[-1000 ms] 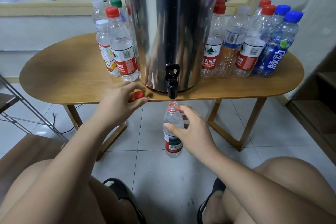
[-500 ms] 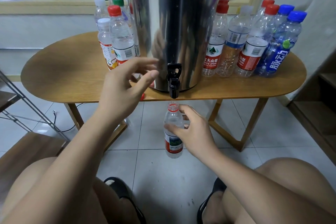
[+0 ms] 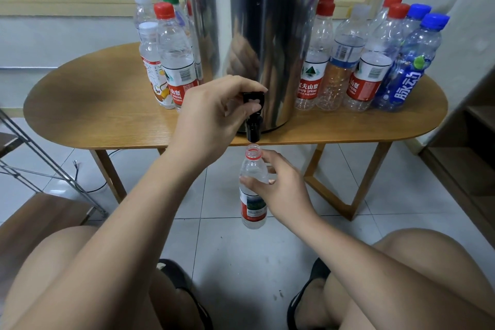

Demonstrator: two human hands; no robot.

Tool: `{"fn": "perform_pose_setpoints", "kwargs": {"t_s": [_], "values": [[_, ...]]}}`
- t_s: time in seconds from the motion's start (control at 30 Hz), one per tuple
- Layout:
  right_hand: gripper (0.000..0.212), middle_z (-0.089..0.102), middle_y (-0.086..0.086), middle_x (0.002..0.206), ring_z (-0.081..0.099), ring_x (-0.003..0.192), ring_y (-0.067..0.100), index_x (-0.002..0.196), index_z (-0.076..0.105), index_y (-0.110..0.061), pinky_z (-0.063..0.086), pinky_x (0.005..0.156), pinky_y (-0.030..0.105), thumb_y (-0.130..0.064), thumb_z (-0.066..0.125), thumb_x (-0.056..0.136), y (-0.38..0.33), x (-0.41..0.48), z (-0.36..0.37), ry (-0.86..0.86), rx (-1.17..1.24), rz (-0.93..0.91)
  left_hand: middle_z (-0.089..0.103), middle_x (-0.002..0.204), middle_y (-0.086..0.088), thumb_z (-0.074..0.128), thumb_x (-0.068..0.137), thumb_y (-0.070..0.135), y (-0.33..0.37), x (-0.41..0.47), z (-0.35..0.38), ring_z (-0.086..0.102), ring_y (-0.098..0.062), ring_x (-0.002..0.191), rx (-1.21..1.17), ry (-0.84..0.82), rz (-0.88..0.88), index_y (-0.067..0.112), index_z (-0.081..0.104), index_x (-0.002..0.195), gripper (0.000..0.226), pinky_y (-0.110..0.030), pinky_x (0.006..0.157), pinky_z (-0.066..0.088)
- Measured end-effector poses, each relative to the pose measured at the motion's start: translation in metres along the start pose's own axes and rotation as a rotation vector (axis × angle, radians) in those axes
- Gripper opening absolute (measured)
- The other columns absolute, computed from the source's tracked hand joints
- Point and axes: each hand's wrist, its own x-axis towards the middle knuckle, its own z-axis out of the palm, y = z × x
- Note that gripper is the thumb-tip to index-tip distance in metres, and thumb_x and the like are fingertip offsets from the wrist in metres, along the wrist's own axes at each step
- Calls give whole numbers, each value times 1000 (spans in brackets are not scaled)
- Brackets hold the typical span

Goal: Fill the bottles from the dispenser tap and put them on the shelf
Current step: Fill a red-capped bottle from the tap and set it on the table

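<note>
Head view, person seated facing a steel dispenser (image 3: 254, 21) at 12 o'clock on an oval wooden table (image 3: 93, 115).

The black tap (image 3: 254, 128) projects from the drum's base over the table's near edge. The left hand (image 3: 211, 115) reaches in from 7 o'clock. Its thumb and curled fingers are closed round the tap's lever at the top, pinching it.

Directly below the spout, at 6 o'clock from it, the right hand (image 3: 284, 190) holds an uncapped bottle (image 3: 253, 209) upright in the air above the tiled floor (image 3: 241, 249). The thumb and fingers wrap its shoulder, above the red and white label. The open mouth sits just under the spout, close to it; contact cannot be judged. Whether water is running, and how full the bottle is, cannot be told.

At 9 o'clock from the dispenser stands a cluster of capped bottles (image 3: 174, 61) with red, white, green and black caps. At 3 o'clock stands a second cluster (image 3: 348, 56), mostly red-capped, with two blue-capped bottles (image 3: 409, 69) at its outer end.

A metal rack (image 3: 48, 163) slants at the view's 9 o'clock edge.
</note>
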Motion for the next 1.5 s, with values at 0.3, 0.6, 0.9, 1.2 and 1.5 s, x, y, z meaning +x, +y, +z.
{"fn": "perform_pose_setpoints", "kwargs": {"t_s": [0.3,0.6,0.9,1.2,1.5], "values": [[58,64,-25,136,60,122,4,143,59,-44,60,103,42,-46,82,91,-3,-1,0,-15,13,24,79,100,7,84,95,13,2,-7,1,69,-9,88,16,72,69,15,82,109,14,-8,80,41],[58,64,-22,137,60,123,7,144,60,-42,60,103,44,-45,83,90,-3,1,1,-9,6,38,79,101,6,83,96,12,1,-11,2,67,-3,93,41,80,111,13,83,108,12,-6,83,40],[59,63,-23,140,59,127,8,144,59,-43,59,104,44,-45,83,91,-4,0,-1,-10,15,42,78,104,8,82,97,17,3,-5,-1,70,-10,92,16,38,62,19,80,121,24,-15,80,48],[51,64,-32,121,57,111,-16,132,62,-48,52,86,18,-47,86,87,-3,0,-1,3,22,15,78,104,12,70,106,39,-25,-18,-22,72,-5,97,-42,-25,-199,27,77,126,25,-31,81,60],[51,68,-27,124,62,117,-4,134,64,-42,59,93,24,-46,86,88,-4,-4,-2,-1,26,-32,67,126,9,83,93,39,-88,-47,-26,62,-18,108,282,-359,-264,33,75,127,36,-43,89,56]]}}
